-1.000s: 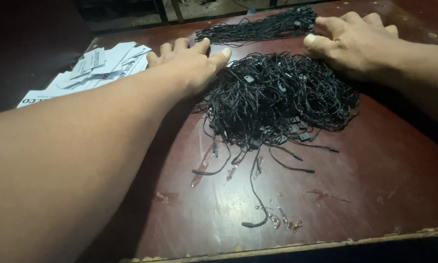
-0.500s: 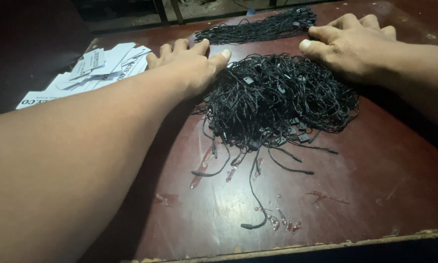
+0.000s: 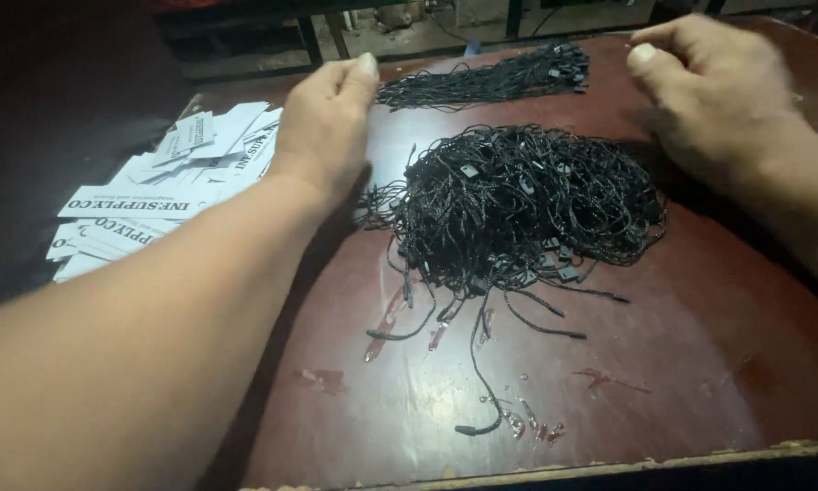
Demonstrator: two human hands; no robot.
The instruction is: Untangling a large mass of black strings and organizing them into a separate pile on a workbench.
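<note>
Left hand (image 3: 322, 123) hovers, fingers loosely together, empty; right hand (image 3: 713, 86) curled, thumb near forefinger, pinching nothing visible. Between them on the table (image 3: 700, 364) sits the tangled black cord pile (image 3: 527, 205): light, limp, likely to snag, best pinched at a loose end.

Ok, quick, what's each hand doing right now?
Left hand: open, holding nothing, raised beside the tangled pile of black cords.
Right hand: fingers curled, thumb out; whether it pinches a cord cannot be told.
</note>
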